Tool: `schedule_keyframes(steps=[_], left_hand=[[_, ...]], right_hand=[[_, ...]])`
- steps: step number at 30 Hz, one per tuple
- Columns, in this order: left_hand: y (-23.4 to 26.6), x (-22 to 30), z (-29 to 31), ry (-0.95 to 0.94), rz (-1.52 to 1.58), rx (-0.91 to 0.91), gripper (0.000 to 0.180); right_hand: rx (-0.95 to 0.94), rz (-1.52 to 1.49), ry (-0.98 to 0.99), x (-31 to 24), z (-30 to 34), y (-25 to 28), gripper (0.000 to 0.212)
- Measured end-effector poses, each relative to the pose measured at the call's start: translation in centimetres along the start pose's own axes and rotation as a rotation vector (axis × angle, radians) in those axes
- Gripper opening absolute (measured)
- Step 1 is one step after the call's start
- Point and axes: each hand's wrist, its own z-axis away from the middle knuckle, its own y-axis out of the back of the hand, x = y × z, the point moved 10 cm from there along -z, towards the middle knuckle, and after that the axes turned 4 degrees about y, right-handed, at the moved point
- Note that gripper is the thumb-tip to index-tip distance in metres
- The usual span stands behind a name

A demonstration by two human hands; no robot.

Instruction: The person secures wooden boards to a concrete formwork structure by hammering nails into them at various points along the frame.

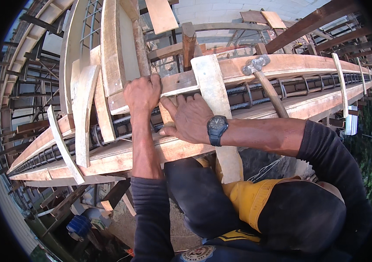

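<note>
A small wooden piece (pixel 166 115) sits within the long wooden trough (pixel 112 161), between its two sides, at the thumb and forefinger of the right hand (pixel 189 117). That hand reaches in from the right, fingers spread toward the far wall; whether its grip is grasping the piece I cannot tell. The left hand (pixel 143 92) is just to its left, its grip clenched over the top edge of the far side board (pixel 180 82). A dark wristwatch (pixel 217 127) is on the right wrist.

The trough runs from left to right across the scene and holds a cage of dark steel bars (pixel 238 106) with bent ties, lying lengthwise between the far board and the near side board (pixel 181 150). A broad pale plank (pixel 211 83) crosses over the trough just right of the right hand. Farther right, a hammer (pixel 255 65) has its head at the far board, its handle slanting over the opening toward the near side. A thin strip (pixel 338 81) spans the trough well to the right; another strip (pixel 65 146) crosses it at left.

At far left, a second wooden form (pixel 109 48) has steel bars (pixel 89 22) between its boards. Low at near left is a blue container (pixel 78 226), its contents too small to tell.
</note>
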Motion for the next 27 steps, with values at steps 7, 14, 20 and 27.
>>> schedule_keyframes(steps=[7, 14, 20, 27], left_hand=[[-1.4, -1.1, -0.7, 0.048, -0.032, -0.233, 0.059], [-2.2, -1.3, -0.8, 0.05, 0.006, -0.358, 0.061], [-2.3, -1.7, -0.8, 0.095, 0.001, -0.425, 0.062], [-3.9, -2.2, -1.4, 0.04, -0.024, -0.375, 0.054]], right_hand=[[-0.102, -0.275, -0.147, 0.4, -1.2, -1.5, 0.083], [-0.145, -0.392, -0.213, 0.6, -1.2, -1.9, 0.08], [-0.178, -0.517, -0.287, 1.7, -1.0, -3.6, 0.08], [-0.225, -0.378, -0.04, 0.9, -2.2, 0.3, 0.066]])
